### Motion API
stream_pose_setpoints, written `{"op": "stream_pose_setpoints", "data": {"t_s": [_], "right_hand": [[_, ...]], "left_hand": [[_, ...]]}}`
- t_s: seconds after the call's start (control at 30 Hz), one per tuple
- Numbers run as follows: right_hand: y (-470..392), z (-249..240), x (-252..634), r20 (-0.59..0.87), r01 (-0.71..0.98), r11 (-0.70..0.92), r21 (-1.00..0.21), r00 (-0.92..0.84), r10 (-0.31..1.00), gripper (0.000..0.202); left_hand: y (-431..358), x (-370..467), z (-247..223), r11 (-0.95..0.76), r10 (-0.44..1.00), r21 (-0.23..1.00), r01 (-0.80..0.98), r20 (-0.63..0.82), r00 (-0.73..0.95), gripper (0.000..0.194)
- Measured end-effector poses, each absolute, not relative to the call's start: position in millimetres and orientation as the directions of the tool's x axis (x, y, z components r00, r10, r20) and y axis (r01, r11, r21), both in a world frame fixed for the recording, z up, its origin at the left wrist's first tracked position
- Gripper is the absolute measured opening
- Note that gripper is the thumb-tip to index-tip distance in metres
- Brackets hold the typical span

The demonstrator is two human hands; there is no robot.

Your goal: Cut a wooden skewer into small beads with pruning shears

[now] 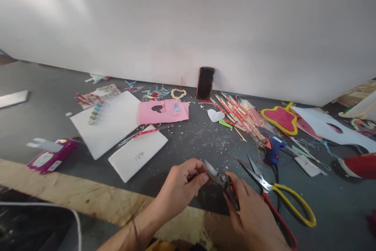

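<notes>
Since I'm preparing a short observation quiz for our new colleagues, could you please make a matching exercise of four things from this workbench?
Things:
1. Phone
2. Pruning shears
3. Glue gun
4. Scissors

Descriptions:
A. Has one red handle and one yellow handle
B. Stands upright by the white board
C. Has a blue body
D. Held in the right hand

Right pairs: 1-B, 2-D, 3-C, 4-A

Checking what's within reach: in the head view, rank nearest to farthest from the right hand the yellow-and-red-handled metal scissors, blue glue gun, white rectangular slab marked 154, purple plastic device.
1. Scissors: just right of the right hand.
2. Glue gun: ahead and rightward.
3. Slab: leftward, beyond the left hand.
4. Purple device: farthest left.
</notes>
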State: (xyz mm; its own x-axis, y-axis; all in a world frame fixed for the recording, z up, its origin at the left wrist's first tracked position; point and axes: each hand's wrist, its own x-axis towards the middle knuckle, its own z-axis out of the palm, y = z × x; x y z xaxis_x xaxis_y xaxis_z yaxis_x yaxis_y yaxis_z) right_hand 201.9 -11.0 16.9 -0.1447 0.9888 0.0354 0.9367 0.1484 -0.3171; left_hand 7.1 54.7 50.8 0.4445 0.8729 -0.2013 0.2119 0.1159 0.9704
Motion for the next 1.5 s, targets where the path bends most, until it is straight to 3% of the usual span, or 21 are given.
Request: {"op": "stream_pose_setpoints", "data": {"t_s": [0.33,0.47,1.13,1.3,1.5], "right_hand": [[-13,11,199,0.086,0.948,0.154,-0.28,-0.135,0.987,0.064],[-12,15,199,0.098,0.944,0.163,-0.286,-0.14,0.985,0.068],[-12,19,199,0.007,0.914,0.197,-0.355,-0.208,0.978,0.05],[-9,19,201,0.003,0.918,0.169,-0.358,-0.179,0.984,0.047],[-12,17,200,-0.024,0.939,0.121,-0.322,-0.136,0.99,0.058]], "left_hand": [[54,6,55,0.005,0.898,0.969,0.247,-0.114,0.426,0.021],[56,4,56,0.052,0.867,0.981,0.184,-0.136,0.48,0.024],[53,3,48,0.25,0.815,0.964,0.092,-0.261,0.517,0.028],[54,7,46,0.238,0.828,0.965,0.114,-0.262,0.495,0.024],[51,11,51,0.113,0.901,0.958,0.264,-0.211,0.38,0.019]]}}
